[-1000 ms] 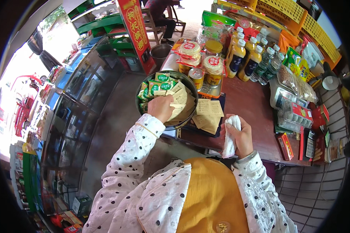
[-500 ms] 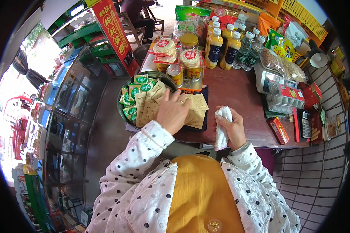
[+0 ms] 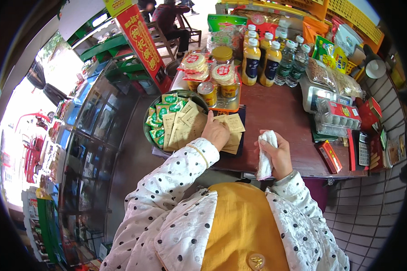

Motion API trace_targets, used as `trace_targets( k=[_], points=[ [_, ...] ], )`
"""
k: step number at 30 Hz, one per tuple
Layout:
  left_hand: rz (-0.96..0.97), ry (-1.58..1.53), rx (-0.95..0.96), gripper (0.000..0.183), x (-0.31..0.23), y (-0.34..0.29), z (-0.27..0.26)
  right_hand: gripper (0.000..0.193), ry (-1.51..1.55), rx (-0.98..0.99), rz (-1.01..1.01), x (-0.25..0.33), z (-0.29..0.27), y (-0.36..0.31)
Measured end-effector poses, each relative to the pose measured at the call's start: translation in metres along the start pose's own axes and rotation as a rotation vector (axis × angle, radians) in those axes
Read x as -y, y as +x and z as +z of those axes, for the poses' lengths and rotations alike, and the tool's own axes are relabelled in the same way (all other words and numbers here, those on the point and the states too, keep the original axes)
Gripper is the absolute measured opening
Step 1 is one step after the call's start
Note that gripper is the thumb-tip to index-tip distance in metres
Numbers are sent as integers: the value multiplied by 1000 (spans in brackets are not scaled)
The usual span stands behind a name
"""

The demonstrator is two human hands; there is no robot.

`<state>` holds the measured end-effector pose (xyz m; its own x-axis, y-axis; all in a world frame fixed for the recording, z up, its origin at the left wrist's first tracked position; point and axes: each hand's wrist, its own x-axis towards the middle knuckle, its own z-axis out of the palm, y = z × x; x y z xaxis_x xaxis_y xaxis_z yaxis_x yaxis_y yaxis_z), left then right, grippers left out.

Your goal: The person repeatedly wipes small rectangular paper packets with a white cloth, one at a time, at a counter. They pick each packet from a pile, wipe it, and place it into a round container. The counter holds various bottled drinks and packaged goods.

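Two bare hands near the near edge of a dark red desk (image 3: 280, 108), in white sleeves with dark dots. Holds a folded white cloth (image 3: 265, 156) in the right hand (image 3: 281, 156), with thumb and fingers clamped together on it. Reaches across the near left part of the desk with the left hand (image 3: 216, 133), index finger stretched toward the far side. Cannot tell of any grip on a packet there, with the other fingertips hidden.

Just left of that hand, a round metal pan (image 3: 189, 93) full of packets: green ones (image 3: 162, 111) on the far left, plain tan ones (image 3: 185, 126) on the near right. Just right of it, a loose pile of tan packets (image 3: 234, 123) on a dark flat tray (image 3: 242, 140).

Beyond the pan, a yellow can (image 3: 207, 94), with round wrapped snacks (image 3: 224, 73) and a gold-lidded jar (image 3: 222, 54) near it. Farther right, yellow drink bottles (image 3: 251, 63) beside clear bottles (image 3: 297, 67), all upright. On the right of the desk, a clear plastic box (image 3: 338, 115), a narrow red box (image 3: 330, 156) and a calculator (image 3: 363, 149). On the left, well apart, a glass case (image 3: 86, 135).
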<state>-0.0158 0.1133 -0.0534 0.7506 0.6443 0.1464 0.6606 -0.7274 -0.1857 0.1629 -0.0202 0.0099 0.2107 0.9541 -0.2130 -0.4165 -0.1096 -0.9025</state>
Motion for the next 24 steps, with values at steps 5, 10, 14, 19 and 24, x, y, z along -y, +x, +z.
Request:
trace_targets(
  k=[5, 10, 14, 19, 24],
  points=[
    [-20, 3, 115, 24, -1, 1, -11, 23, 69, -11, 49, 3, -1, 5],
    [-58, -109, 226, 26, -14, 0, -45, 24, 70, 4, 89, 4, -7, 9],
    [-32, -55, 196, 28, -17, -4, -36, 24, 72, 9, 116, 4, -10, 12],
    [-39, -72, 2, 17, -24, -3, -14, 25, 101, -45, 88, -2, -18, 17],
    [6, -162, -335, 18, -27, -2, -38, 36, 169, -49, 75, -12, -33, 24]
  ],
)
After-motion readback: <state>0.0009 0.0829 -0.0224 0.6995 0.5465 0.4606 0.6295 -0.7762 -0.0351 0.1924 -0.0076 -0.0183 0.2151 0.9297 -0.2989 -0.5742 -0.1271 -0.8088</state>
